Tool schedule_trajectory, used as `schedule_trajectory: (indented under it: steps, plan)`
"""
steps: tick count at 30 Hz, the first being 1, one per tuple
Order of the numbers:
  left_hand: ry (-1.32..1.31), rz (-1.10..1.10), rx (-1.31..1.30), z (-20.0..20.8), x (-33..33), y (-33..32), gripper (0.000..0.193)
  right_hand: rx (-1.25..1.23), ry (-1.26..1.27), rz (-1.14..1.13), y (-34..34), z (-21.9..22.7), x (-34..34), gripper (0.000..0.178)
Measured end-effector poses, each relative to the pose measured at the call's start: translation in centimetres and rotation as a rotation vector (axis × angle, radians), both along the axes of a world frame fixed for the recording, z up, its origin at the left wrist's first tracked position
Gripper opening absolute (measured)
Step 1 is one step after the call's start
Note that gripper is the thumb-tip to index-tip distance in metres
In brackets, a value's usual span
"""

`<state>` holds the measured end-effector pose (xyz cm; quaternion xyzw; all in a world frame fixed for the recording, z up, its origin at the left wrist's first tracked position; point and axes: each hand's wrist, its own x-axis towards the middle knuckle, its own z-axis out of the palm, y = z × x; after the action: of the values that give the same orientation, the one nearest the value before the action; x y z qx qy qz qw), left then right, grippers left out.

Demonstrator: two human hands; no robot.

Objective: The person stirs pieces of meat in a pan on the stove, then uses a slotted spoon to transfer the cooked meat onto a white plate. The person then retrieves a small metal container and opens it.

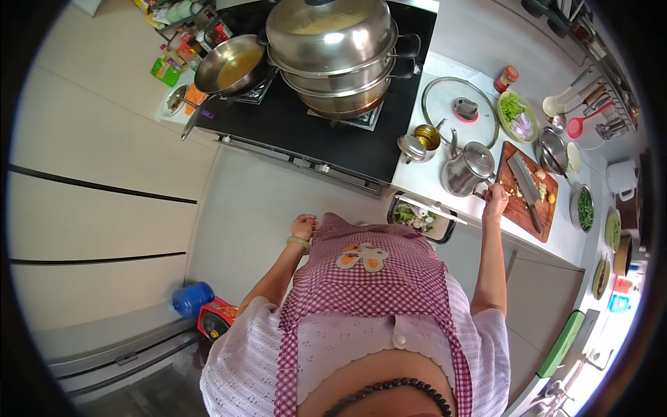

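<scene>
My right hand (495, 200) is closed round the handle of a steel kettle (461, 174), which stands on the white counter right of the stove. Just right of that hand lies a wooden cutting board (549, 226) bearing a large knife (522, 178) and chopped pale bits. Left of the kettle sit a small metal pot with golden inside (426, 137) and its round metal lid (412, 147). My left hand (304, 226) hangs low beside my checked apron (375, 292), fingers curled, with nothing visible in them.
A tall steel steamer (333, 66) and a frying pan (233, 64) with yellowish liquid occupy the black stove (278, 128). Behind the kettle lies a glass lid (441, 104). A bin (445, 233) with vegetable scraps hangs at the counter front. Bowls of greens (585, 208) line the right side.
</scene>
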<state>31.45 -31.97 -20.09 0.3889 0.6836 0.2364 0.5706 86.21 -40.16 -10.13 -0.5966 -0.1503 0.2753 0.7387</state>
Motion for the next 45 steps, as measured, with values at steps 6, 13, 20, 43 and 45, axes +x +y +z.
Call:
schedule_trajectory:
  steps: [6,13,20,43,45]
  plan:
    - [0.075,-0.074,0.056,-0.5,-0.7,-1.3,0.033,0.05,-0.032,-0.025,-0.3,-2.3,0.1,0.019]
    - [-0.019,0.1,-0.146,5.2,1.7,-2.4,0.013,-0.182,-0.374,0.051,-1.5,-1.9,1.0,0.02]
    - [-0.054,0.146,-0.209,3.3,0.8,-3.1,0.015,-0.369,-1.091,-0.02,0.6,10.1,-1.7,0.025]
    - [-0.029,0.001,-0.098,1.4,2.9,-1.0,0.028,0.1,-0.4,-0.236,0.4,5.2,-0.9,0.013]
    - [-0.126,0.059,-0.219,0.8,2.0,-0.2,0.013,0.137,-0.268,-0.231,-0.3,4.7,-0.9,0.014]
